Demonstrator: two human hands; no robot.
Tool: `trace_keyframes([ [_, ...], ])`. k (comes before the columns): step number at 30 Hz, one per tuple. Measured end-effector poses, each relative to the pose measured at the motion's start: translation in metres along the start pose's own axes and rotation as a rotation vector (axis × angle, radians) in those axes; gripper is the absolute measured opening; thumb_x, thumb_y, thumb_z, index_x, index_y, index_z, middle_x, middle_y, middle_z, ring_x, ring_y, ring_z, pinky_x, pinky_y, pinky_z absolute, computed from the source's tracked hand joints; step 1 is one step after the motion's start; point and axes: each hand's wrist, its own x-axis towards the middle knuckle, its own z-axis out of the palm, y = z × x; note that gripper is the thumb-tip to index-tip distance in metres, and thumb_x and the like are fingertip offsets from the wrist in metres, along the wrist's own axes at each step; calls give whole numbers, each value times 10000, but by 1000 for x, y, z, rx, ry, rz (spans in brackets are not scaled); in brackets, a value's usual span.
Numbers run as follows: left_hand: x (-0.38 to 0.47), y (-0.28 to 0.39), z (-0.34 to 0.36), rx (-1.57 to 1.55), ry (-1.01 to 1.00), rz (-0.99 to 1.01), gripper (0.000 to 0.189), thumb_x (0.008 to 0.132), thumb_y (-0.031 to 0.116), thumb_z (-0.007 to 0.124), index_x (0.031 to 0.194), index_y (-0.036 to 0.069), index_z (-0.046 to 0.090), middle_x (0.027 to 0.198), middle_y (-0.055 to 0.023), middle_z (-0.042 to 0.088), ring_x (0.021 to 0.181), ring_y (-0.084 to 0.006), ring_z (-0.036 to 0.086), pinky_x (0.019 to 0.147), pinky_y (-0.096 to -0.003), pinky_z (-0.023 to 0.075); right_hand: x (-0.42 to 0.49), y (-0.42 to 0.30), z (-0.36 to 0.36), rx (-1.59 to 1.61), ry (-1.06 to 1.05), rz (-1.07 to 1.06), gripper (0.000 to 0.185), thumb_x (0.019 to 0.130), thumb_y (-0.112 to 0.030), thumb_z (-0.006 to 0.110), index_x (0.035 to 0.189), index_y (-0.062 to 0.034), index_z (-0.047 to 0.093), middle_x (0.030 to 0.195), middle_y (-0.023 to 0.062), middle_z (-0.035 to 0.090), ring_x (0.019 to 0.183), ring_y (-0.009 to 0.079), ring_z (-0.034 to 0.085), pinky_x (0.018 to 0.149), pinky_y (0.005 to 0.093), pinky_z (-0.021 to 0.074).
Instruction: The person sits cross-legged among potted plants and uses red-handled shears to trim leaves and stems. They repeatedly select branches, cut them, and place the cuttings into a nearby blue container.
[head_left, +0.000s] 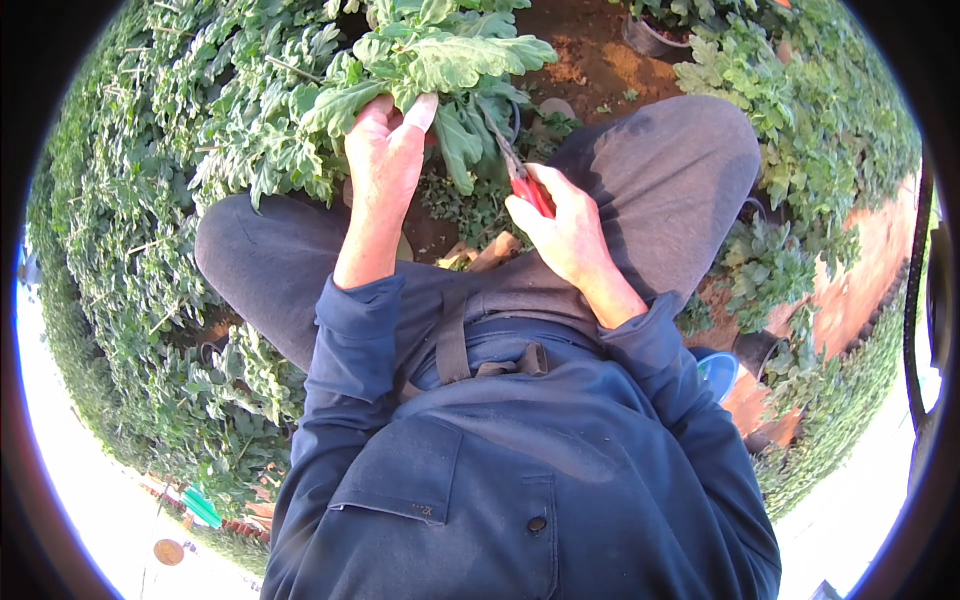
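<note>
My left hand (386, 154) is raised into a leafy green potted plant's foliage (457, 64), thumb and fingers closed at the underside of its leaves. What exactly lies between the fingertips is hidden by leaves. My right hand (562, 221) holds red-handled pruning snips (529, 191) near my right knee. Their narrow metal blades point up towards the plant, just right of its hanging leaves. Whether the blades are apart cannot be told.
Dense foliage (135, 187) fills the left side; more plants (810, 97) stand on the right. A dark pot (652, 37) stands at the top right on reddish soil. A blue bucket (718, 375) is beside my right elbow. Small plants grow between my bent legs.
</note>
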Motion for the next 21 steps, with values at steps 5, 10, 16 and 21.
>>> trace_keyframes([
  [5,1,0,-3,50,23,2,356,909,113,714,1231,-12,630,1148,-53,675,1003,-109,609,912,-258,464,0,0,-1,94,196,-98,486,825,-162,735,1259,-8,578,1071,153,671,942,225,664,861,344,520],
  [10,-3,-2,-6,40,5,16,346,912,110,709,1229,-4,632,1147,-52,674,1001,-110,608,906,-259,466,17,-7,-24,-267,163,-203,534,771,-228,746,1237,-20,587,917,160,621,845,316,651,762,403,530],
  [16,-3,-4,-16,45,-12,33,307,923,108,697,1207,7,643,1111,-38,684,967,-103,612,888,-257,469,25,-14,-39,-543,-9,-183,528,783,-243,709,1258,-59,569,1061,167,613,992,357,632,841,448,521],
  [21,0,-7,-16,3,15,72,267,926,120,697,1173,21,668,1074,-25,692,926,-90,610,840,-249,473,28,-12,-38,-617,59,-204,544,756,-204,723,1260,-61,577,1049,148,624,988,342,638,844,430,524],
])
